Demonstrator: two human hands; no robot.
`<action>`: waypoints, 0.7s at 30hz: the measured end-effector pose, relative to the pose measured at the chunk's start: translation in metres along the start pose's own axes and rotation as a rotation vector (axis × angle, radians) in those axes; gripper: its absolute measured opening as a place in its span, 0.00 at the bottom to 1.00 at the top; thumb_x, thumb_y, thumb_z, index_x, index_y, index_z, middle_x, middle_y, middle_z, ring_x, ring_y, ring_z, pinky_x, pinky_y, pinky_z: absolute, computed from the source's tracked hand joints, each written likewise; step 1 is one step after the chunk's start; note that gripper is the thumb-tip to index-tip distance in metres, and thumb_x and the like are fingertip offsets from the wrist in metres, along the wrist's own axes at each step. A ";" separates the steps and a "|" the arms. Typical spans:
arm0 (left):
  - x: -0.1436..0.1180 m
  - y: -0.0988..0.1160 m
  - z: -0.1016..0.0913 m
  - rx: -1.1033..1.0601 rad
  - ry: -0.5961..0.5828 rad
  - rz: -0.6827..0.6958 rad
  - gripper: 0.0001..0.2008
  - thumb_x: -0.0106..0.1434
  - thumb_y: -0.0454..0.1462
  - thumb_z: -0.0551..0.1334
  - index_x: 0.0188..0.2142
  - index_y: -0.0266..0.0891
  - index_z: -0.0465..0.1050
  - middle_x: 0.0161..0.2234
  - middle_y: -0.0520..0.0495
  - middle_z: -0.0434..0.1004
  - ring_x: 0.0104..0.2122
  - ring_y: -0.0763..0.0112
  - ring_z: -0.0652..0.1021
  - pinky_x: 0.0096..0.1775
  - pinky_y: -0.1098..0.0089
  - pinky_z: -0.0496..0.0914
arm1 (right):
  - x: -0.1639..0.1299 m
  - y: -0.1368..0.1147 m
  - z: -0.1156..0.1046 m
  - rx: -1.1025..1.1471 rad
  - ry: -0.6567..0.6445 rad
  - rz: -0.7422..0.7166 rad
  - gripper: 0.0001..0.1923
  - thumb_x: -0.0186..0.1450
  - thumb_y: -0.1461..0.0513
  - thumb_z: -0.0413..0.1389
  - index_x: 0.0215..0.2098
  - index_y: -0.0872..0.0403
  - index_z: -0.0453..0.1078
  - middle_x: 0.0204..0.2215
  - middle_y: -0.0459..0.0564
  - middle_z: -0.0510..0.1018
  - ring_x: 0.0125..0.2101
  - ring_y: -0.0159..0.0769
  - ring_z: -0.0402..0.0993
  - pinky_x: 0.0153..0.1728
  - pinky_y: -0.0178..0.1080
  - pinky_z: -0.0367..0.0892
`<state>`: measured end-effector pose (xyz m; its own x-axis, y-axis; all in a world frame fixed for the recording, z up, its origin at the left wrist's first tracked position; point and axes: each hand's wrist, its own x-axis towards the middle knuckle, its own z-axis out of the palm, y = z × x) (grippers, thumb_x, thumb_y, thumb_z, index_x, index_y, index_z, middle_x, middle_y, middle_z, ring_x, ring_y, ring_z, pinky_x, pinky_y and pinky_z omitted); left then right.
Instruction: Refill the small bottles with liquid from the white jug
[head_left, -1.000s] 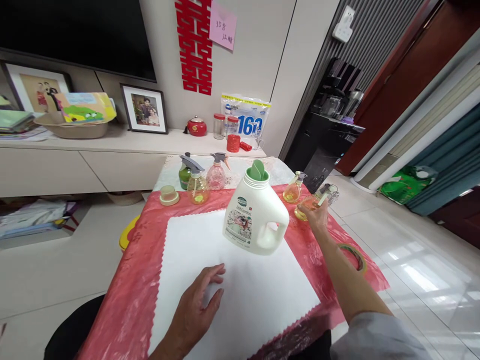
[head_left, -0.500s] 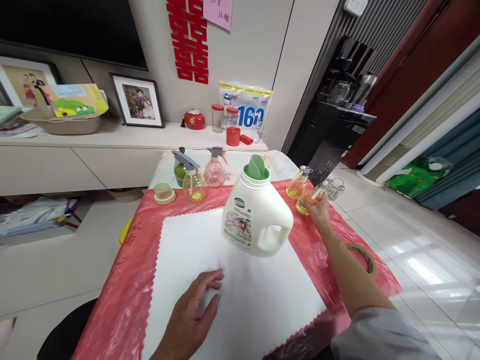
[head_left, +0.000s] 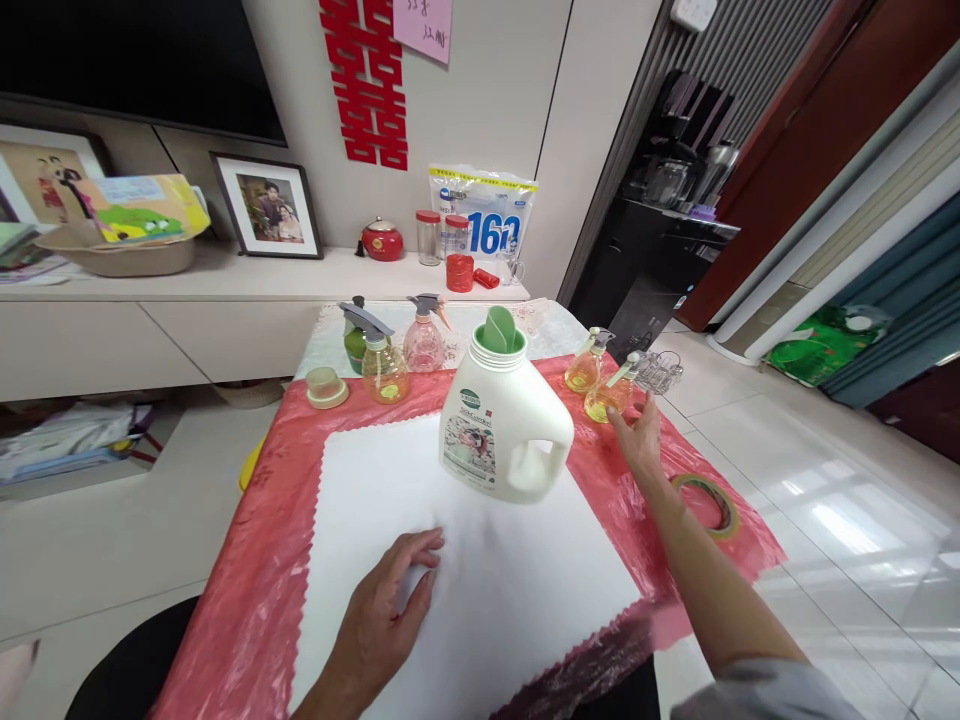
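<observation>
A white laundry detergent jug point(head_left: 501, 425) with a green inner spout stands uncapped on the white mat point(head_left: 480, 600). My left hand point(head_left: 386, 605) hovers over or rests on the mat in front of it, fingers loosely bent and apart, with nothing in them. At the right, my right hand point(head_left: 639, 432) has its thumb and fingers spread just beside an amber pump bottle point(head_left: 606, 400), not wrapped around it. A second amber pump bottle point(head_left: 582, 372) stands behind that one. The jug's cap point(head_left: 327, 388) sits at the far left of the red cover.
Spray bottles stand at the back left: yellow point(head_left: 386, 372), pink point(head_left: 424, 345) and green point(head_left: 355, 345). A roll of tape point(head_left: 705, 505) lies near the right table edge. Behind the table is a low cabinet point(head_left: 225, 335) with jars and frames.
My right hand has let go of the nearer amber pump bottle and its fingers have spread. The view has shifted slightly; my left hand is almost unchanged.
</observation>
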<state>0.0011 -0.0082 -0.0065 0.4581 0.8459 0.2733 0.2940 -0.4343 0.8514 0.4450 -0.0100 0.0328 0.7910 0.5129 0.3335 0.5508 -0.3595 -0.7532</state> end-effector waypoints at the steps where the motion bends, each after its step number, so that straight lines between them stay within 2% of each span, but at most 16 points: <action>1: 0.000 -0.001 0.000 0.004 -0.004 0.015 0.16 0.69 0.40 0.58 0.55 0.48 0.72 0.47 0.46 0.83 0.39 0.66 0.84 0.43 0.66 0.81 | -0.014 0.000 -0.006 -0.003 -0.009 0.005 0.27 0.71 0.52 0.59 0.63 0.54 0.63 0.55 0.56 0.71 0.49 0.42 0.73 0.50 0.50 0.74; 6: 0.006 0.002 -0.005 0.051 -0.035 0.088 0.16 0.68 0.37 0.57 0.54 0.45 0.73 0.44 0.45 0.84 0.38 0.66 0.85 0.38 0.68 0.81 | -0.094 0.003 -0.031 -0.022 -0.149 -0.093 0.24 0.73 0.51 0.56 0.61 0.54 0.66 0.49 0.53 0.75 0.42 0.36 0.75 0.45 0.45 0.75; 10: 0.010 0.008 -0.004 0.064 0.014 0.171 0.14 0.67 0.35 0.57 0.50 0.43 0.74 0.41 0.46 0.85 0.35 0.68 0.85 0.38 0.68 0.81 | -0.133 0.014 -0.032 -0.059 -0.256 -0.214 0.19 0.73 0.51 0.56 0.53 0.56 0.70 0.43 0.51 0.76 0.40 0.35 0.75 0.45 0.44 0.75; 17: 0.007 0.005 0.001 0.089 0.042 0.279 0.14 0.66 0.32 0.56 0.48 0.43 0.75 0.39 0.47 0.84 0.35 0.68 0.85 0.38 0.70 0.80 | -0.146 0.032 -0.014 -0.175 -0.269 -0.374 0.16 0.73 0.53 0.56 0.50 0.57 0.71 0.44 0.51 0.75 0.42 0.35 0.74 0.46 0.44 0.74; 21: 0.007 0.006 0.003 0.117 -0.002 0.245 0.15 0.65 0.31 0.54 0.45 0.41 0.77 0.38 0.45 0.83 0.37 0.66 0.83 0.41 0.68 0.78 | -0.145 0.035 -0.015 -0.215 -0.276 -0.427 0.15 0.74 0.53 0.55 0.49 0.56 0.71 0.44 0.51 0.76 0.43 0.35 0.74 0.47 0.44 0.74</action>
<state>0.0091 -0.0054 -0.0012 0.5293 0.7106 0.4635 0.2689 -0.6587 0.7027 0.3532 -0.1088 -0.0332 0.4022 0.8231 0.4010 0.8721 -0.2110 -0.4416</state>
